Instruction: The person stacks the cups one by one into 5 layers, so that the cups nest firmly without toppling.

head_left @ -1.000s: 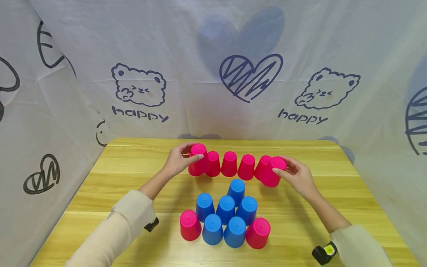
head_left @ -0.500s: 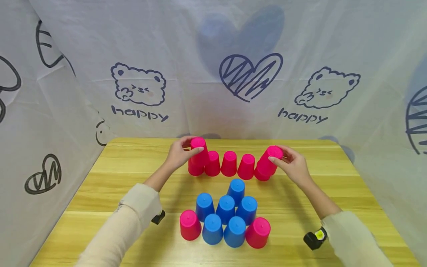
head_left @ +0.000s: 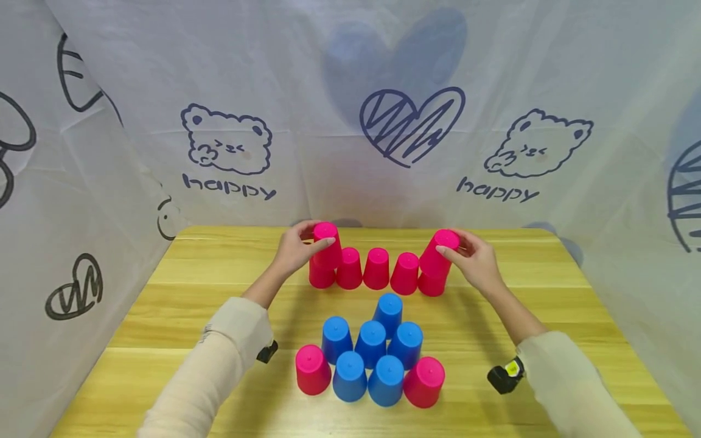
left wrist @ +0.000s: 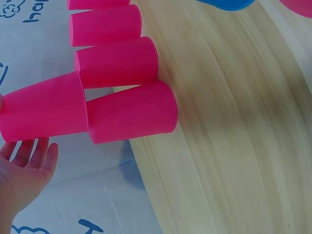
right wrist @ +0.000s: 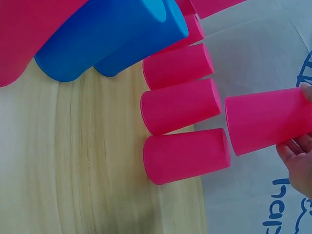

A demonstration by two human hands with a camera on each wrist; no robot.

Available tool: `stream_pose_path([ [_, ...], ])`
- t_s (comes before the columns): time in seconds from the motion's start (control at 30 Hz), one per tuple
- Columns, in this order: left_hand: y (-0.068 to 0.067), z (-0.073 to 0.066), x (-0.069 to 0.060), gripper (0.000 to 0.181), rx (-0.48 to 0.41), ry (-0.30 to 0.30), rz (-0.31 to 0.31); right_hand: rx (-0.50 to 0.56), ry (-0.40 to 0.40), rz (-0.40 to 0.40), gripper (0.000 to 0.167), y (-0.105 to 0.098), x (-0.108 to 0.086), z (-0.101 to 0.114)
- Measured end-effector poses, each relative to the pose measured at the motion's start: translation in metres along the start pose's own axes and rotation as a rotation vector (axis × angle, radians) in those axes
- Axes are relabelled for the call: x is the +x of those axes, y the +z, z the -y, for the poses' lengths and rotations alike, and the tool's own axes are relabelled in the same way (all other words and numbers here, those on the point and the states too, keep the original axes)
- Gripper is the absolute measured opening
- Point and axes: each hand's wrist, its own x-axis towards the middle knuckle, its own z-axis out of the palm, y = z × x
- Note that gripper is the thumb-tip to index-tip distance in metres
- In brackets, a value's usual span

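Note:
My left hand grips an upside-down pink cup by its upper part, thumb at the front. In the left wrist view, the rim of that cup meets the top of the row's left end cup, set slightly toward its neighbour. On the other side, my right hand holds a second pink cup, slightly tilted, above the right end cup. The right wrist view shows a narrow gap under this held cup. Three more pink cups stand between the end cups, the middle one included.
Nearer on the wooden table, several upside-down blue cups form a triangle. A pink cup stands at its front left, another pink cup at its front right. A patterned cloth hangs behind the table.
Both hands have lifted their pink cups from in front of the row to above its end cups. The right one also moved left. The standing cups have stayed put.

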Motion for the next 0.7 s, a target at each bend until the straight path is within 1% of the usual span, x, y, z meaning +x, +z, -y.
stream_pose_path([
  [0.17, 0.004, -0.003, 0.002, 0.054, -0.016, -0.014, 0.000, 0.010, -0.003, 0.018, 0.050, 0.006, 0.005, -0.001],
  [0.3, 0.007, -0.004, 0.003, 0.054, -0.022, -0.015, 0.000, -0.016, 0.015, 0.025, 0.052, 0.011, 0.008, -0.002],
  [0.4, 0.009, -0.003, 0.005, 0.053, -0.020, -0.010, -0.004, -0.034, 0.030, 0.021, 0.054, 0.013, 0.011, -0.002],
  [0.7, 0.012, 0.001, 0.008, 0.052, -0.009, 0.000, -0.007, -0.036, 0.049, 0.019, 0.054, 0.018, 0.018, -0.001],
])
